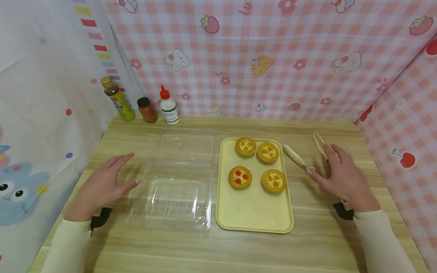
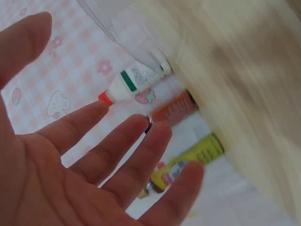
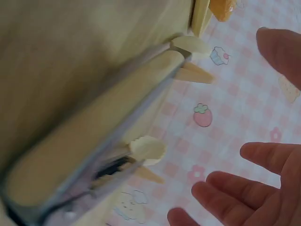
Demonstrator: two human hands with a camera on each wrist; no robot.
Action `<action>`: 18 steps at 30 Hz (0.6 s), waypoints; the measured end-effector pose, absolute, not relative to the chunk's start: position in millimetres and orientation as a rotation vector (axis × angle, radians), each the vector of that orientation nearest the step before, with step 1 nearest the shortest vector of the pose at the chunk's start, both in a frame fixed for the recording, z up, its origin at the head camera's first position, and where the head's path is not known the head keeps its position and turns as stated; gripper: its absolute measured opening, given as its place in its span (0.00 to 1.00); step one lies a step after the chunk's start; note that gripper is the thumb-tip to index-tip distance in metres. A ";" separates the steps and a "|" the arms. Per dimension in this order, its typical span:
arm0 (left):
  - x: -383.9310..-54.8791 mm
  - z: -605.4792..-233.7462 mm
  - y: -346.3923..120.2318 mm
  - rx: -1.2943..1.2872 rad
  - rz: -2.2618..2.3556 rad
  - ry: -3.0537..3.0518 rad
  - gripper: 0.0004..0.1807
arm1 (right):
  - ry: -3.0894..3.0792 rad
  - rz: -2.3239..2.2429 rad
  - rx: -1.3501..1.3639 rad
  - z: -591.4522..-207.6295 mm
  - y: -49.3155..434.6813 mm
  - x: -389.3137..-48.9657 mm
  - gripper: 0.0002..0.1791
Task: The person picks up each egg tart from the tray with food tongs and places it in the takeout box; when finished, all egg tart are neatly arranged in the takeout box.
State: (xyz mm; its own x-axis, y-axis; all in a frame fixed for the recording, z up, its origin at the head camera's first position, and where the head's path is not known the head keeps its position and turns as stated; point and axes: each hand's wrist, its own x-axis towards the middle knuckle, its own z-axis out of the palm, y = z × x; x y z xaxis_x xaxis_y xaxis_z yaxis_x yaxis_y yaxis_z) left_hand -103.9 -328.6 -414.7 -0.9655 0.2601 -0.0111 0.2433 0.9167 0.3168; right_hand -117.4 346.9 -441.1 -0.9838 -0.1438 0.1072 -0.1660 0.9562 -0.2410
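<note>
Right hand hovering above tongs, fingers apart, nothing gripped! Tongs splayed on surface, right of tray with four tarts. Look light, springy, tips fairly stiff; mid-arm probably best place to take hold. Over to left hand: fingers spread, holding nothing, beside clear box, two halves lying open. Box seems thin, bendy, slippery; rim likely surest grip, hard pinch might dent it.

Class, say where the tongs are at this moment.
In the head view, the tongs lie on the right side of the table, just right of the tray, partly hidden by the right hand.
</note>
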 end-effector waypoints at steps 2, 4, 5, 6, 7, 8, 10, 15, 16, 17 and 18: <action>-104.9 -416.9 -329.0 0.408 0.558 2.988 0.46 | -3.015 0.432 0.256 -445.0 350.2 -116.2 0.58; -106.1 -419.0 -329.6 0.407 0.627 2.939 0.45 | -3.004 0.487 0.268 -448.6 353.9 -115.3 0.58; -106.8 -420.1 -330.0 0.405 0.659 2.918 0.45 | -3.001 0.512 0.269 -450.6 355.9 -115.0 0.58; -107.5 -421.1 -330.4 0.401 0.696 2.894 0.44 | -2.999 0.537 0.262 -452.1 357.8 -114.4 0.58; -108.0 -422.2 -331.0 0.398 0.731 2.875 0.44 | -3.000 0.561 0.252 -453.5 359.6 -113.8 0.57; -108.4 -423.5 -331.5 0.393 0.769 2.855 0.43 | -3.004 0.588 0.241 -454.6 361.1 -113.1 0.57; -108.7 -426.7 -333.3 0.391 0.851 2.821 0.41 | -3.017 0.627 0.212 -456.7 363.5 -111.7 0.57; -105.5 -434.3 -337.0 0.399 1.003 2.726 0.35 | -3.047 0.656 0.158 -463.5 369.5 -110.2 0.58; -104.8 -435.6 -337.1 0.399 1.044 2.692 0.34 | -3.051 0.663 0.149 -464.7 370.7 -110.0 0.58; -104.2 -436.9 -337.1 0.398 1.094 2.655 0.34 | -3.056 0.670 0.138 -466.0 372.2 -109.8 0.58; -103.8 -438.3 -337.2 0.393 1.149 2.617 0.33 | -3.062 0.674 0.129 -467.0 373.4 -109.6 0.58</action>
State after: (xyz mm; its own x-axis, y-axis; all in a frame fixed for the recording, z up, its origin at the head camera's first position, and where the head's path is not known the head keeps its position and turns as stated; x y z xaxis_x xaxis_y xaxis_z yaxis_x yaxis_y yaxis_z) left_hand -103.8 -337.2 -438.3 -0.9306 0.3446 -0.1236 0.1422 0.6512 0.7454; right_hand -109.6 373.4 -467.0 -0.9966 -0.0797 0.0211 -0.0812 0.9042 -0.4193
